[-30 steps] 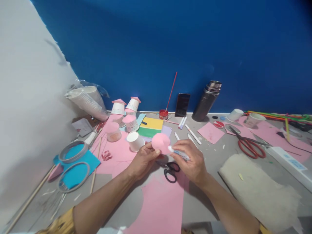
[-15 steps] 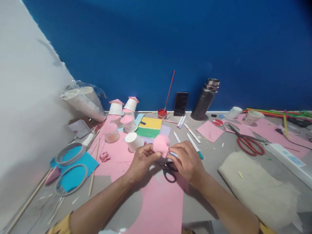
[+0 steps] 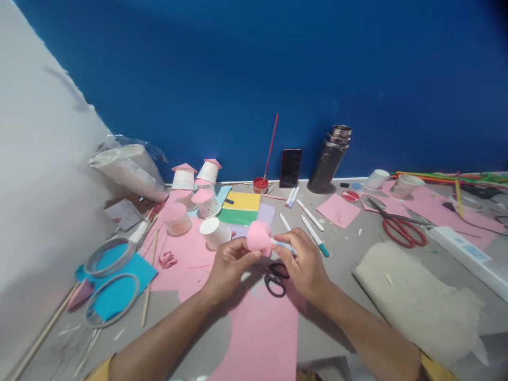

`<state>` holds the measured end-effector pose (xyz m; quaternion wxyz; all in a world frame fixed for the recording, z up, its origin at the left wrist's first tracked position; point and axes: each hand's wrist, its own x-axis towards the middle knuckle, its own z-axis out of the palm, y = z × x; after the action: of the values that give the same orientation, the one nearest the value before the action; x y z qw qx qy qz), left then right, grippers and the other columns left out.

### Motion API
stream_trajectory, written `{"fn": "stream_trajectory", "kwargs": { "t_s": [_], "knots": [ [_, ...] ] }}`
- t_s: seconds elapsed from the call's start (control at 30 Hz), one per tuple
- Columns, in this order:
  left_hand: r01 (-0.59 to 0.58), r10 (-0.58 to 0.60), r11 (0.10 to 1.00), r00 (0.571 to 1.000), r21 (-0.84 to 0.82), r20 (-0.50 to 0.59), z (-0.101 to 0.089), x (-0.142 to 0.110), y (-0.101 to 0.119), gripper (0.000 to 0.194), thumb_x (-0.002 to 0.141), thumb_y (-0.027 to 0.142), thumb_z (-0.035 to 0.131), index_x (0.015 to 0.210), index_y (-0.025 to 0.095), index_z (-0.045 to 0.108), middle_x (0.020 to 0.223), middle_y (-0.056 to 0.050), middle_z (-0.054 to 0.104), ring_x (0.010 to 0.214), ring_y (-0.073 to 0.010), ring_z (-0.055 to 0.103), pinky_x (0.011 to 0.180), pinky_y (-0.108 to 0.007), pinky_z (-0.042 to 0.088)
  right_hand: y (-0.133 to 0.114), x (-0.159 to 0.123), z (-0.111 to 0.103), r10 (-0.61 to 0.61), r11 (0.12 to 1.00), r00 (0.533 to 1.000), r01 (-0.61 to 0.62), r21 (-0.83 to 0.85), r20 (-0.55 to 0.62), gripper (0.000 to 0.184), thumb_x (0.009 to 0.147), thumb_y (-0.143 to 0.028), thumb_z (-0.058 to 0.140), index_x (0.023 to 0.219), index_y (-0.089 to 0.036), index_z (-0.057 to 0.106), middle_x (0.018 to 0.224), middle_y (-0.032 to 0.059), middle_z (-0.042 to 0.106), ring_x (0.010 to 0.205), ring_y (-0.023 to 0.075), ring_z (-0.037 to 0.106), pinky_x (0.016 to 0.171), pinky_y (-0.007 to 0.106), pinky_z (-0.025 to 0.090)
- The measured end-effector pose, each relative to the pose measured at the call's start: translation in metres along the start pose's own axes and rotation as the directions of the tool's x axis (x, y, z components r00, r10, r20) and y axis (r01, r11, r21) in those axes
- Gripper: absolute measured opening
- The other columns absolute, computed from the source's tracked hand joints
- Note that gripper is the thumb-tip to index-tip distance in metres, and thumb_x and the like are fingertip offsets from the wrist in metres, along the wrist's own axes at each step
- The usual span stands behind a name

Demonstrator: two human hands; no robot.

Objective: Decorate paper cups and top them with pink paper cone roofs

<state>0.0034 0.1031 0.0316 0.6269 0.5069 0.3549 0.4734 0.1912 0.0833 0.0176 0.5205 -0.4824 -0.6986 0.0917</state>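
Note:
My left hand (image 3: pixel 234 264) pinches a curved piece of pink paper (image 3: pixel 259 236) between thumb and fingers. In my right hand (image 3: pixel 305 264) is a slim white-and-blue tube (image 3: pixel 286 246), its tip at the paper's right side; whether it is a pen or glue I cannot tell. Below the hands lie scissors with black handles (image 3: pixel 274 286), their blades partly hidden, on a pink sheet (image 3: pixel 265 333). A plain white paper cup (image 3: pixel 214 233) rests tilted just beyond my left hand.
Decorated cups with pink tops (image 3: pixel 183 177) stand back left. Several markers (image 3: pixel 313 233), a red paint pot (image 3: pixel 260 184), a phone (image 3: pixel 291 167) and a dark flask (image 3: pixel 329 161) are farther back. Right are red-handled scissors (image 3: pixel 405 233), a power strip (image 3: pixel 468 254) and pale cloth-like material (image 3: pixel 416 301).
The pink paper has turned slightly in my left hand. More of the tube shows now, lying flatter against the paper's right side. The whole view has shifted a little.

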Motion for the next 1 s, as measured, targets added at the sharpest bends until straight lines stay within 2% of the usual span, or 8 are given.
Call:
{"fn": "stream_trajectory", "kwargs": {
  "t_s": [0.23, 0.33, 0.4, 0.47, 0.57, 0.67, 0.87, 1.0],
  "knots": [
    [-0.011, 0.012, 0.999, 1.0, 0.03, -0.027, 0.002, -0.001, -0.004, 0.019, 0.078, 0.032, 0.087, 0.089, 0.017, 0.083, 0.087, -0.01, 0.08, 0.079, -0.0236, 0.073, 0.075, -0.036, 0.059, -0.003, -0.001, 0.003, 0.202, 0.978, 0.979, -0.2, 0.058, -0.026, 0.016, 0.099, -0.032, 0.061, 0.097, -0.021, 0.072, 0.093, 0.0068, 0.072, 0.088, 0.0225, 0.071, 0.074, 0.033, 0.057],
    [0.029, -0.03, 0.999, 1.0, -0.031, -0.005, 0.003, -0.001, -0.005, 0.022, 0.075, 0.032, 0.089, 0.09, 0.016, 0.083, 0.091, -0.012, 0.081, 0.083, -0.0255, 0.074, 0.079, -0.039, 0.059, 0.002, 0.004, 0.002, 0.239, 0.969, 0.967, -0.232, 0.085, -0.087, 0.018, 0.095, -0.037, 0.065, 0.092, -0.021, 0.073, 0.091, 0.0073, 0.073, 0.088, 0.0236, 0.07, 0.077, 0.035, 0.056],
    [0.071, -0.069, 0.989, 0.997, -0.127, 0.019, 0.005, -0.001, -0.005, 0.027, 0.073, 0.033, 0.091, 0.091, 0.016, 0.083, 0.094, -0.012, 0.081, 0.086, -0.0269, 0.075, 0.085, -0.042, 0.058, 0.007, 0.011, -0.001, 0.327, 0.938, 0.938, -0.308, 0.157, -0.118, 0.021, 0.09, -0.041, 0.069, 0.089, -0.021, 0.073, 0.086, 0.0066, 0.072, 0.085, 0.0237, 0.068, 0.075, 0.035, 0.055],
    [0.101, -0.098, 0.966, 0.995, -0.237, 0.023, 0.006, 0.001, -0.003, 0.035, 0.069, 0.034, 0.094, 0.096, 0.015, 0.082, 0.099, -0.013, 0.081, 0.093, -0.0274, 0.074, 0.092, -0.043, 0.057, 0.012, 0.02, -0.007, 0.486, 0.839, 0.868, -0.43, 0.332, -0.103, 0.027, 0.087, -0.047, 0.073, 0.091, -0.021, 0.073, 0.076, 0.003, 0.068, 0.072, 0.0201, 0.064, 0.066, 0.032, 0.052],
    [0.152, -0.158, 0.914, 0.987, -0.376, 0.014, 0.004, 0.005, -0.001, 0.045, 0.064, 0.032, 0.098, 0.101, 0.014, 0.082, 0.109, -0.014, 0.079, 0.105, -0.0271, 0.072, 0.097, -0.038, 0.054, 0.017, 0.032, -0.015, 0.641, 0.539, 0.767, -0.472, 0.697, 0.024, 0.04, 0.076, -0.05, 0.083, 0.103, -0.021, 0.073, 0.079, 0.0005, 0.068, 0.066, 0.0146, 0.059, 0.06, 0.027, 0.049],
    [0.215, -0.221, 0.851, 0.974, -0.479, 0.043, 0.001, 0.008, -0.002, 0.041, 0.065, 0.028, 0.097, 0.101, 0.015, 0.081, 0.106, -0.011, 0.077, 0.1, -0.0239, 0.071, 0.086, -0.033, 0.055, 0.018, 0.037, -0.017, 0.623, 0.288, 0.754, -0.47, 0.835, 0.209, 0.049, 0.067, -0.044, 0.092, 0.107, -0.024, 0.074, 0.096, 0.0031, 0.071, 0.079, 0.0156, 0.063, 0.067, 0.027, 0.053],
    [0.241, -0.212, 0.827, 0.971, -0.509, 0.115, -0.001, 0.007, -0.005, 0.036, 0.073, 0.026, 0.093, 0.104, 0.014, 0.079, 0.092, -0.008, 0.073, 0.081, -0.0164, 0.065, 0.07, -0.028, 0.051, 0.015, 0.031, -0.013, 0.552, 0.091, 0.679, -0.626, 0.774, 0.484, 0.047, 0.078, -0.06, 0.081, 0.102, -0.02, 0.075, 0.075, -0.002, 0.058, 0.058, 0.0099, 0.047, 0.057, 0.025, 0.049],
    [0.232, -0.221, 0.835, 0.972, -0.499, 0.082, 0.0, 0.007, -0.004, 0.032, 0.073, 0.026, 0.093, 0.098, 0.012, 0.079, 0.089, -0.007, 0.071, 0.078, -0.0146, 0.063, 0.068, -0.025, 0.052, 0.009, 0.027, -0.01, 0.545, 0.01, 0.638, -0.654, 0.757, 0.544, 0.046, 0.063, -0.035, 0.096, 0.098, -0.021, 0.071, 0.075, -0.0043, 0.057, 0.064, 0.0097, 0.052, 0.061, 0.024, 0.049]
  ]
}}
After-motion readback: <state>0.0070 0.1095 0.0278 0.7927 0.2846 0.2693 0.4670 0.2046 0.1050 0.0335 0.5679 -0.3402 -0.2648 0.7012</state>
